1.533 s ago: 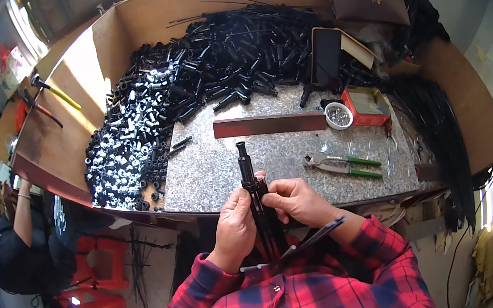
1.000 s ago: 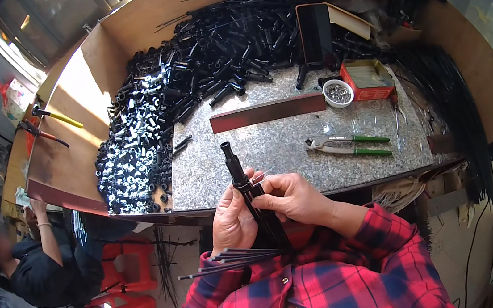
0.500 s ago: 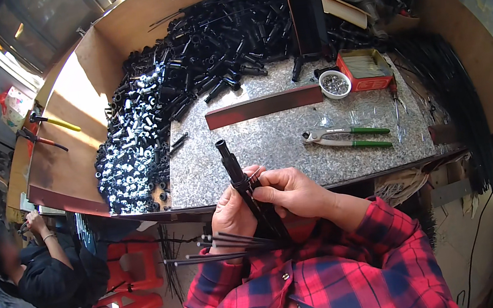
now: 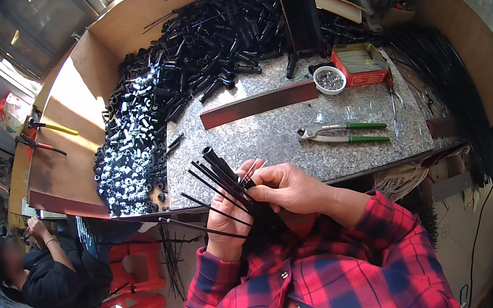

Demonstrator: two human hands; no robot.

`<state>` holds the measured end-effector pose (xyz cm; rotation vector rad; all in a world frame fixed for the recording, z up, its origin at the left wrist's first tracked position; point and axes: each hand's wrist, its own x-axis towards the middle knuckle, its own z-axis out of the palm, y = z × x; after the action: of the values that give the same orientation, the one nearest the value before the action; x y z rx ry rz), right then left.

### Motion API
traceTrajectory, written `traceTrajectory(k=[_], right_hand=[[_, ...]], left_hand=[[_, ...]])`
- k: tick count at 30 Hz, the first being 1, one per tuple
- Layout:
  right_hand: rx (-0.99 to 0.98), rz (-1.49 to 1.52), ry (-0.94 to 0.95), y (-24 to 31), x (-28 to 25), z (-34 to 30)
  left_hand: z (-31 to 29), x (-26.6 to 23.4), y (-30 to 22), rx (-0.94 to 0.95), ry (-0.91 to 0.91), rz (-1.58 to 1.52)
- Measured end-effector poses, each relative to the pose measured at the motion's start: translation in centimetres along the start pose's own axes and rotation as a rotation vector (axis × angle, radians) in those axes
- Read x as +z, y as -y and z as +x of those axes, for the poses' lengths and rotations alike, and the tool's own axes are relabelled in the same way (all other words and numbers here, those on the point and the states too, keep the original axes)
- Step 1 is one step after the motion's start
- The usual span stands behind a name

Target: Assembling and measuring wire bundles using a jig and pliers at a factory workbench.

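My left hand (image 4: 228, 217) is closed around a black tube (image 4: 209, 154) with thin black rods (image 4: 205, 184) fanning out beside it. The tube leans up and to the left, held between me and the table's front edge. From the right, my right hand (image 4: 292, 190) pinches at the tube's side with thumb and forefinger. A thin silvery wire (image 4: 256, 169) shows at these fingertips. Where the rods join the tube is hidden by my fingers. Beyond my hands, green-handled pincers (image 4: 343, 132) lie on the speckled tabletop (image 4: 268, 127).
Black tubular parts (image 4: 202, 51) are heaped at the back and left. A red-brown bar (image 4: 259, 104), a white bowl of small metal pieces (image 4: 330, 80), a red box (image 4: 361, 65) and a dark phone (image 4: 301, 21) lie beyond. Long black rods (image 4: 440, 66) hang rightward. Another person (image 4: 50, 267) works at left.
The thin rods have swung from pointing left to standing up alongside the tube. The tube's top has shifted slightly left and down. My right fingers still pinch at its side.
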<state>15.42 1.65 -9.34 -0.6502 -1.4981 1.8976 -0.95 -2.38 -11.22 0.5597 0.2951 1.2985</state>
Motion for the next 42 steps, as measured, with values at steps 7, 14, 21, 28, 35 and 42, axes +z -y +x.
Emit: traceTrajectory(k=[7, 14, 21, 28, 35, 42], right_hand=[[0.022, -0.019, -0.012, 0.2, 0.4, 0.0], [0.018, -0.009, -0.024, -0.3, 0.3, 0.5], [-0.013, 0.001, 0.078, -0.7, -0.4, 1.1], [-0.015, -0.027, 0.115, -0.6, 0.0, 1.3], [-0.128, -0.126, -0.003, -0.6, 1.0, 1.1], [-0.165, -0.168, -0.031, 0.0, 1.2, 0.8]], left_hand=[[-0.2, -1.0, -0.1, -0.078, -0.135, -0.039], [0.2, -2.3, -0.3, -0.091, -0.127, -0.069], [0.3, -1.4, -0.6, -0.103, -0.064, 0.019], [0.0, -1.9, -1.0, -0.143, -0.079, 0.032], [-0.3, -2.2, -0.6, -0.064, -0.166, -0.05], [-0.1, -1.7, -1.0, -0.124, -0.019, -0.153]])
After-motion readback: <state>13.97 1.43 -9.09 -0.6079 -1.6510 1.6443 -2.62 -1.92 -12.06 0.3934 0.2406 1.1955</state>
